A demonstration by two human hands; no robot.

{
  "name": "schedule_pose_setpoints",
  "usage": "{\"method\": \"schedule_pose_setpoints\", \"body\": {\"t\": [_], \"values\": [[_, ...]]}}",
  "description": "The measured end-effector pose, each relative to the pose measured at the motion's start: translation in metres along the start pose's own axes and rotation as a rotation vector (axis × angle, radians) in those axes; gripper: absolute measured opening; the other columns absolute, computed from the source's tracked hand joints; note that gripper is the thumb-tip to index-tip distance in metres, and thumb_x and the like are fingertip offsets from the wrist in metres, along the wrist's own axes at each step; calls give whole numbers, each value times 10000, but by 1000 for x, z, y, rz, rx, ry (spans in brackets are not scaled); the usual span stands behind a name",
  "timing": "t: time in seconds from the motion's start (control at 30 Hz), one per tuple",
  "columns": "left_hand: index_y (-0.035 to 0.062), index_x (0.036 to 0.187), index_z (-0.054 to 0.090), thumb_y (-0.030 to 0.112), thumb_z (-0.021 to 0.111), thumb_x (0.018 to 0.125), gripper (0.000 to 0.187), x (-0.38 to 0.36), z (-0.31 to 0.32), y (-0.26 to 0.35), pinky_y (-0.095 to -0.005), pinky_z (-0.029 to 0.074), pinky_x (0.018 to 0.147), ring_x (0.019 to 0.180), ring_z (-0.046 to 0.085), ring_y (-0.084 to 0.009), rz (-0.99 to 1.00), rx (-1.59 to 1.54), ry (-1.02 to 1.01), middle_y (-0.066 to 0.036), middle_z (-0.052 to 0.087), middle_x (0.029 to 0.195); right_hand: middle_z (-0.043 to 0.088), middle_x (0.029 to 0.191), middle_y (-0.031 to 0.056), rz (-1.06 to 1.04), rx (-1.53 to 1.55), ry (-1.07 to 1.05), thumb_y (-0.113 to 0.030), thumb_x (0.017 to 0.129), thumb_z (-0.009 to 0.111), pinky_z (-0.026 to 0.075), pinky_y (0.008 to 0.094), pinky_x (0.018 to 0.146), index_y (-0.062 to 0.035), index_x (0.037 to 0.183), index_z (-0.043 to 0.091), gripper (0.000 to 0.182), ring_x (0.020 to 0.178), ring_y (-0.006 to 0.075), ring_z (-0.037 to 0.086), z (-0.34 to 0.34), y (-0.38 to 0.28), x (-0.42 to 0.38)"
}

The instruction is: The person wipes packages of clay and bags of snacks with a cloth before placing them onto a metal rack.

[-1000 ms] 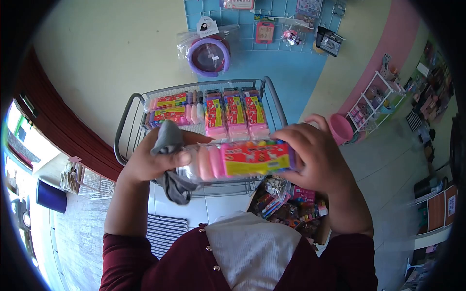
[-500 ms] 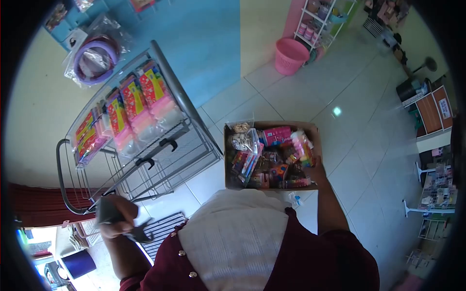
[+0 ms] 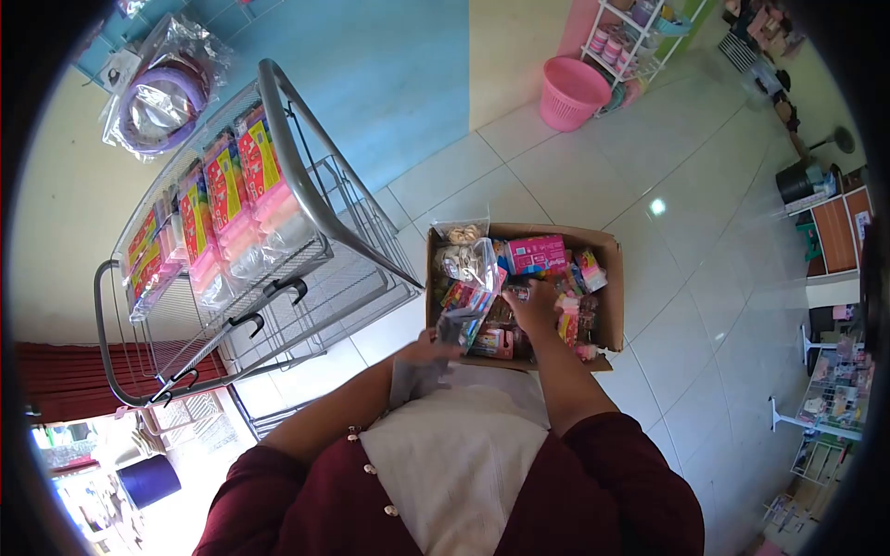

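My left hand is closed around a grey item, blurred by motion, at the near left edge of an open cardboard box. My right hand reaches down into the middle of this box, fingers curled among small packaged goods; what they grip, I cannot tell. Around the hands lie a pink box, a clear bag of pale items, and a colourful packet at the right. A flat red-and-pink pack sits near the front wall.
At the left stands a grey wire rack with black hooks, carrying several red-and-yellow packs. Purple hoops in plastic hang on the wall above. A pink basket is on the tiled floor beside a white shelf.
My left hand has swung from beside the rack over to the box with the grey item. My right hand has moved left from the box's right side, away from the colourful packet.
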State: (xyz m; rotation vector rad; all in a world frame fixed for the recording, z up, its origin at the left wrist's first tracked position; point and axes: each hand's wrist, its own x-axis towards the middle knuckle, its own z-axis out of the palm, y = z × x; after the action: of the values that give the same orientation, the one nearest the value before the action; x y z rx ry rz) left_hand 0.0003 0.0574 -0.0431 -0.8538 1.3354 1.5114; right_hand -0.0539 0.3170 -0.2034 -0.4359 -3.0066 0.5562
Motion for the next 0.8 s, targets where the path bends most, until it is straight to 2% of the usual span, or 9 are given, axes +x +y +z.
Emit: {"method": "schedule_pose_setpoints", "body": {"t": [0.07, 0.17, 0.23, 0.27, 0.37, 0.43, 0.57, 0.63, 0.8], "values": [[192, 1478, 338, 157, 785, 845, 776, 47, -39, -38, -492, 575, 751, 846, 651, -240, -21, -11, -114, -107, 615, 1137, 502, 1442, 150, 162, -19, -383, -511, 869, 664, 392, 643, 987, -111, 1329, 559, 617, 1337, 337, 474, -25, -54, 19], [215, 1544, 262, 37, 751, 847, 870, 42, -79, -45, -428, 576, 798, 1005, 669, -296, -71, -10, -187, -146, 552, 1323, 647, 1238, 147, 200, 168, -538, -404, 911, 608, 432, 608, 961, -96, 1239, 620, 450, 1177, 335, 605, -3, -76, 36], [176, 1517, 347, 21, 715, 871, 760, 52, -109, -66, -390, 563, 840, 1044, 665, -308, 193, -85, -368, -147, 535, 1360, 706, 1019, 154, 130, 179, -284, -286, 915, 560, 495, 528, 888, -73, 1126, 679, 323, 1005, 340, 670, 67, -60, 38], [137, 1449, 462, 48, 679, 901, 596, 65, -128, -76, -361, 552, 859, 947, 665, -248, 857, 420, -503, -117, 578, 1278, 687, 1014, 165, 11, 213, -255, -270, 893, 595, 518, 474, 831, -62, 1054, 679, 276, 931, 354, 666, 69, -62, 43], [118, 1400, 519, 58, 651, 923, 499, 0, -94, -39, -334, 544, 818, 843, 621, -182, 528, 35, -225, -76, 586, 1209, 664, 975, 154, -446, 258, -109, -165, 874, 580, 531, 435, 745, -33, 889, 662, 157, 792, 315, 653, 53, -62, 55], [119, 1401, 513, 65, 603, 962, 451, -24, -88, -23, -305, 525, 771, 792, 565, -133, 575, 180, -141, -37, 587, 1127, 660, 954, 107, -119, 955, -605, -117, 868, 561, 522, 418, 773, -29, 949, 665, 158, 873, 233, 641, -43, -89, 50], [87, 1416, 489, 33, 612, 921, 513, -65, -48, 13, -362, 520, 835, 966, 611, -219, 743, 209, -55, -76, 627, 1120, 679, 1131, 103, 117, 1587, -956, -88, 881, 541, 513, 409, 848, -5, 929, 627, 129, 1024, 219, 637, -82, -59, 58], [104, 1425, 506, -36, 574, 904, 544, -81, -23, 34, -353, 484, 893, 994, 608, -285, 1466, 599, 319, -145, 616, 1132, 586, 1350, 140, 145, 1844, -946, -122, 911, 542, 483, 419, 984, 10, 1196, 599, 320, 1191, 258, 584, -139, -78, 39], [51, 1407, 524, -68, 587, 857, 566, -97, 16, 75, -394, 419, 1019, 1162, 553, -390, 1774, 858, 143, -209, 592, 1243, 485, 1455, 184, 49, 2145, -1257, -193, 942, 553, 449, 460, 1055, 25, 1475, 356, 609, 1280, 299, 530, -235, -111, -5]]}}
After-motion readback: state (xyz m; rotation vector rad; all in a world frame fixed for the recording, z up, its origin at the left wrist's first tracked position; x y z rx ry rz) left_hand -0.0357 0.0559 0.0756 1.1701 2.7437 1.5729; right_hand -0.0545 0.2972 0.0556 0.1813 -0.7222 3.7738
